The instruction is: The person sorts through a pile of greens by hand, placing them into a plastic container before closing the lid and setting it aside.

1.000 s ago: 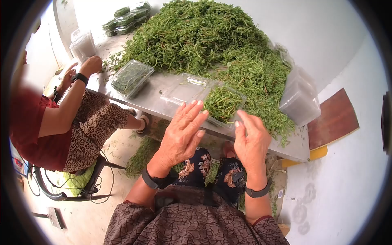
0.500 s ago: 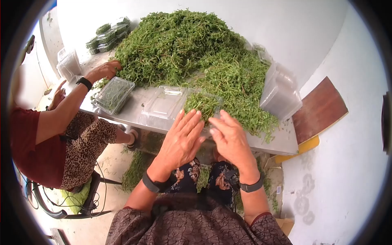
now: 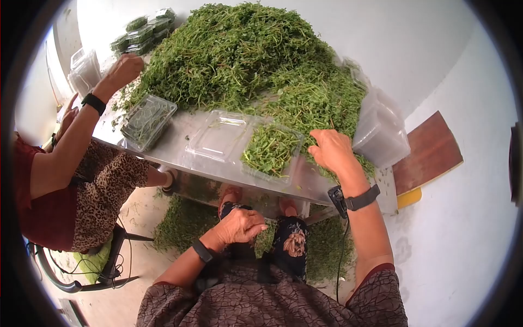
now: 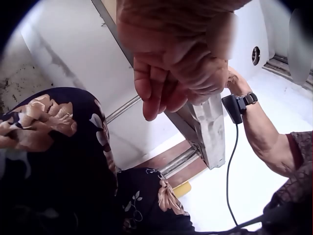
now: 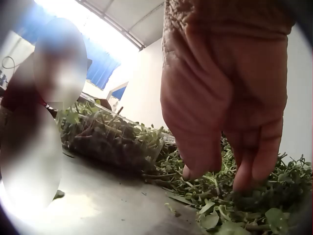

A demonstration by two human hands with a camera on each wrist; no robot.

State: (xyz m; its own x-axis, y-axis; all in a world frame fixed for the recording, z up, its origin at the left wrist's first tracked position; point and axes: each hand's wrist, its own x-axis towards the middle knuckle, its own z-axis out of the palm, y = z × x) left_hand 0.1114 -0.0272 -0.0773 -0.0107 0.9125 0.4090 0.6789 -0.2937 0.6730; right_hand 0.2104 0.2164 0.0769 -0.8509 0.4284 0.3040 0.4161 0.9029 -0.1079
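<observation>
My right hand (image 3: 333, 151) reaches down at the edge of the loose green sprigs (image 5: 230, 210), just right of an open clear plastic box. Its fingertips meet the leaves, with a gap between thumb and fingers in the right wrist view. Leafy greens (image 3: 269, 150) fill the box's base, and its hinged lid (image 3: 219, 136) lies flat to the left. Over my lap hangs my left hand (image 3: 239, 225), fingers loosely curled and holding nothing; the left wrist view shows the same hand (image 4: 171, 73) beside the table leg.
A large heap of greens (image 3: 234, 54) covers the back of the table. Stacked empty boxes (image 3: 381, 131) stand at right. A closed filled box (image 3: 149, 122) sits left, near another person's hand (image 3: 124, 71). More filled boxes (image 3: 141, 34) are piled behind. A brown board (image 3: 427, 152) leans right.
My hands, earlier together over the filled box, have parted. The left has dropped back over my lap; the right has moved right to the greens. The other person's hand has shifted left from the heap.
</observation>
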